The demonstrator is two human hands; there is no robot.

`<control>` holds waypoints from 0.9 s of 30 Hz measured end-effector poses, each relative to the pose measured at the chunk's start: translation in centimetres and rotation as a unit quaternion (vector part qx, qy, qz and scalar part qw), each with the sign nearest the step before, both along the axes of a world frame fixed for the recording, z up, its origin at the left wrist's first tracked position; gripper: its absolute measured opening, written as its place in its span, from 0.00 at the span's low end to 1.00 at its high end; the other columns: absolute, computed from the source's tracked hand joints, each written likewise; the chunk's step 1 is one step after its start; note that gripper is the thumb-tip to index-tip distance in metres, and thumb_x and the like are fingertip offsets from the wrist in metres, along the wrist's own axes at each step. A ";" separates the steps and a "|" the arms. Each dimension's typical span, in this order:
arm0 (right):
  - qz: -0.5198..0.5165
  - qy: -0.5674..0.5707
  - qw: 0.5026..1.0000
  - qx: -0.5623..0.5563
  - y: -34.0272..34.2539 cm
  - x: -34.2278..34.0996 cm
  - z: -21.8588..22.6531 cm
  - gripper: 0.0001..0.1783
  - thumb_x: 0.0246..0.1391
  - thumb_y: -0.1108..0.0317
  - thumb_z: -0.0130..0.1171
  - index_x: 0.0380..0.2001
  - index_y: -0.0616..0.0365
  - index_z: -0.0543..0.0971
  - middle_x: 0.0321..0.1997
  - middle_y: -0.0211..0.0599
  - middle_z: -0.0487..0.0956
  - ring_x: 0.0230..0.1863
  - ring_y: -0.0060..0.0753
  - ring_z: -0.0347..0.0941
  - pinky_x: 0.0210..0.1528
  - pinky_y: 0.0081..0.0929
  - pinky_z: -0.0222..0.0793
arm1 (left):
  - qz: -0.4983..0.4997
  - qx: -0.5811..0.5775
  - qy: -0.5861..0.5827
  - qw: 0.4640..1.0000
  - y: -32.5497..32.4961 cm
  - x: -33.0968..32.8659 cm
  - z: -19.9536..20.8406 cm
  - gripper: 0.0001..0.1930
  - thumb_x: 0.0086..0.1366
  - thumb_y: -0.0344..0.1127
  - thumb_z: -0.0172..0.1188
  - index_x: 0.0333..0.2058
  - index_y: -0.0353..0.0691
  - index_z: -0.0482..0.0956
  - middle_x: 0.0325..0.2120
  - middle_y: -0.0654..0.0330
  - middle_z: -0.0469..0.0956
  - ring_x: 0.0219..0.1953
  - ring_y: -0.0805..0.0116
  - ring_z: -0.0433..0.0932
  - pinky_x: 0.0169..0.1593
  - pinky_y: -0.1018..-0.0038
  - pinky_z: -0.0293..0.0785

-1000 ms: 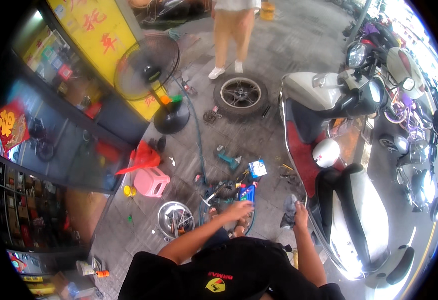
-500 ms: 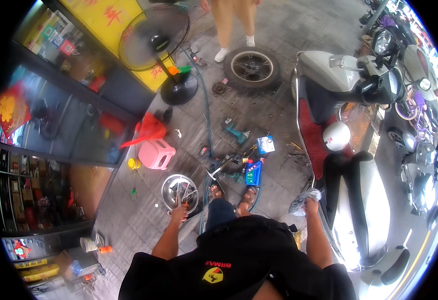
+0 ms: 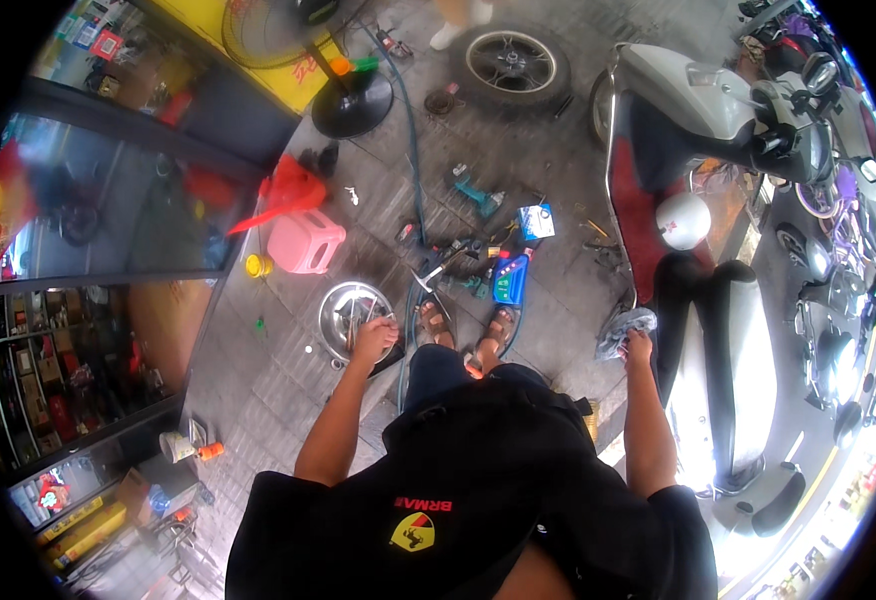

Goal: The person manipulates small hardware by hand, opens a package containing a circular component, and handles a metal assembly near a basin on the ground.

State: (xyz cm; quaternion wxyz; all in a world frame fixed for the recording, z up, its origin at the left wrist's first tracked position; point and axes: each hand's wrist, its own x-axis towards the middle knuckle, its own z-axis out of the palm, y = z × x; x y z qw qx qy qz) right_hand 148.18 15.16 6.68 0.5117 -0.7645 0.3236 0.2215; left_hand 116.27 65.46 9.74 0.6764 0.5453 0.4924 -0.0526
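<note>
My left hand (image 3: 375,340) is closed at the near right side of a round silver metal basin (image 3: 325,322). Long thin tools (image 3: 356,312) lie in the basin; whatever my fingers hold is too small to make out. Out to the right, my right hand (image 3: 638,347) grips a crumpled grey rag (image 3: 620,332) beside the scooter. A hammer (image 3: 438,272) rests on the paving just ahead of my sandalled feet. Close to it stands a blue oil bottle (image 3: 510,278).
A pink stool (image 3: 305,242) with a red bag (image 3: 291,190) stands beyond the basin. Farther off are a teal power drill (image 3: 480,196), a wheel (image 3: 511,62) and a fan base (image 3: 353,103). A white scooter (image 3: 734,370) lines the right side. A hose (image 3: 410,130) crosses the paving.
My left hand has shifted right along the basin, and the orange-handled tool no longer shows at it. My right hand still holds the rag. The view has tilted, so a bystander's legs have mostly left it.
</note>
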 end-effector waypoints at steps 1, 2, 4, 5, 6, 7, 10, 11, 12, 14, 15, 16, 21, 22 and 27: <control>0.002 0.004 1.000 -0.001 0.3 0.0 0.2 0.09 0.51 0.66 0.54 0.34 0.58 0.73 0.27 0.33 0.73 0.24 0.25 0.71 0.17 0.24 0.70 | -0.003 0.005 0.018 1.000 1.1 -1.5 -1.0 0.09 0.58 0.30 0.50 0.35 0.38 0.78 0.26 0.60 0.79 0.28 0.69 0.79 0.34 0.76 0.76; 0.003 0.011 1.000 -0.004 0.3 0.0 0.0 0.09 0.51 0.66 0.54 0.35 0.58 0.73 0.27 0.33 0.74 0.23 0.25 0.71 0.18 0.24 0.70 | 0.020 0.000 0.026 0.999 1.9 -2.7 -1.2 0.09 0.58 0.31 0.51 0.35 0.38 0.78 0.26 0.60 0.78 0.25 0.69 0.78 0.30 0.74 0.76; 0.004 0.021 1.000 -0.017 0.7 -0.2 -0.6 0.09 0.52 0.66 0.54 0.34 0.58 0.73 0.27 0.33 0.74 0.23 0.25 0.72 0.18 0.25 0.71 | 0.071 0.000 0.065 0.995 2.6 -5.6 -1.3 0.08 0.58 0.29 0.51 0.34 0.37 0.78 0.21 0.61 0.76 0.21 0.72 0.75 0.25 0.79 0.72; 0.005 0.020 1.000 -0.019 0.1 -0.4 -1.3 0.09 0.52 0.66 0.54 0.35 0.58 0.73 0.27 0.33 0.74 0.23 0.25 0.72 0.18 0.25 0.71 | 0.091 0.000 0.081 0.993 3.0 -6.6 -1.1 0.08 0.57 0.29 0.50 0.33 0.37 0.77 0.18 0.61 0.75 0.19 0.74 0.74 0.23 0.81 0.70; 0.008 0.017 1.000 -0.023 -0.6 -0.4 -2.0 0.10 0.52 0.66 0.54 0.36 0.59 0.73 0.28 0.33 0.74 0.23 0.26 0.72 0.18 0.24 0.71 | 0.089 0.003 0.092 0.992 3.3 -7.4 -1.0 0.09 0.60 0.34 0.52 0.33 0.36 0.77 0.18 0.61 0.75 0.19 0.72 0.75 0.23 0.78 0.72; 0.011 0.015 0.999 -0.027 -1.1 -0.6 -2.8 0.11 0.52 0.66 0.54 0.37 0.59 0.73 0.28 0.33 0.75 0.23 0.26 0.72 0.18 0.24 0.71 | 0.089 0.022 0.101 0.991 3.6 -8.3 -0.9 0.10 0.60 0.36 0.52 0.34 0.37 0.77 0.18 0.60 0.75 0.19 0.71 0.75 0.23 0.77 0.73; 0.037 0.027 0.994 -0.100 -2.0 -0.7 -3.7 0.13 0.52 0.64 0.55 0.40 0.56 0.75 0.27 0.31 0.73 0.24 0.23 0.71 0.19 0.25 0.68 | 0.081 0.037 0.142 0.986 4.1 -10.8 -0.7 0.14 0.62 0.44 0.51 0.34 0.38 0.76 0.19 0.58 0.76 0.20 0.67 0.77 0.24 0.73 0.74; 0.045 0.029 0.991 -0.126 -2.6 -0.5 -3.7 0.11 0.53 0.63 0.54 0.39 0.54 0.75 0.26 0.29 0.72 0.24 0.22 0.70 0.19 0.25 0.67 | 0.085 0.021 0.142 0.986 4.0 -10.4 -0.5 0.14 0.62 0.44 0.51 0.34 0.38 0.76 0.19 0.59 0.75 0.19 0.69 0.75 0.23 0.74 0.73; 0.025 0.024 0.990 -0.137 -0.9 -1.1 -2.5 0.14 0.53 0.62 0.54 0.43 0.54 0.75 0.27 0.30 0.73 0.25 0.21 0.71 0.19 0.25 0.66 | 0.091 0.013 0.145 0.985 4.1 -10.2 0.1 0.13 0.62 0.43 0.51 0.35 0.39 0.76 0.18 0.60 0.74 0.19 0.70 0.74 0.22 0.75 0.72; 0.043 0.018 0.997 -0.066 1.4 -1.6 0.4 0.16 0.53 0.63 0.54 0.44 0.56 0.74 0.28 0.31 0.75 0.26 0.23 0.72 0.21 0.25 0.69 | 0.088 -0.018 0.133 0.987 4.7 -9.0 0.0 0.12 0.63 0.42 0.52 0.35 0.39 0.75 0.17 0.63 0.72 0.17 0.74 0.71 0.21 0.78 0.68; 0.058 0.017 0.998 -0.033 2.4 -1.9 1.0 0.16 0.53 0.63 0.53 0.45 0.57 0.74 0.29 0.31 0.77 0.26 0.24 0.73 0.22 0.26 0.70 | 0.086 -0.040 0.125 0.988 4.9 -9.0 -0.7 0.11 0.63 0.41 0.51 0.35 0.39 0.75 0.17 0.65 0.71 0.17 0.75 0.69 0.20 0.79 0.66; 0.069 0.017 0.997 -0.007 3.7 -2.1 1.3 0.15 0.55 0.63 0.52 0.44 0.57 0.75 0.30 0.31 0.78 0.27 0.25 0.75 0.23 0.25 0.70 | 0.083 -0.063 0.117 0.988 5.0 -8.8 -1.3 0.11 0.63 0.39 0.51 0.35 0.39 0.75 0.17 0.66 0.69 0.16 0.77 0.68 0.19 0.81 0.63; 0.231 0.049 0.970 0.048 9.9 -5.7 1.9 0.14 0.55 0.62 0.52 0.42 0.57 0.75 0.32 0.33 0.79 0.29 0.25 0.75 0.26 0.24 0.72 | 0.018 -0.079 0.082 0.993 6.6 -6.6 -3.8 0.09 0.62 0.35 0.52 0.37 0.38 0.76 0.20 0.65 0.72 0.20 0.77 0.70 0.24 0.80 0.66; 0.269 0.056 0.961 0.035 10.5 -6.2 2.1 0.14 0.55 0.62 0.53 0.42 0.57 0.76 0.32 0.33 0.79 0.29 0.25 0.75 0.26 0.24 0.71 | 0.003 -0.068 0.069 0.995 6.6 -6.1 -3.8 0.11 0.62 0.38 0.53 0.38 0.39 0.77 0.23 0.63 0.75 0.23 0.74 0.74 0.28 0.78 0.71; 0.352 0.087 0.932 0.030 11.2 -6.7 0.9 0.14 0.53 0.62 0.54 0.40 0.58 0.77 0.31 0.34 0.79 0.29 0.25 0.75 0.25 0.23 0.70 | 0.003 -0.010 0.058 0.998 5.3 -4.9 -1.9 0.13 0.63 0.40 0.51 0.39 0.39 0.78 0.24 0.59 0.78 0.27 0.71 0.77 0.33 0.75 0.75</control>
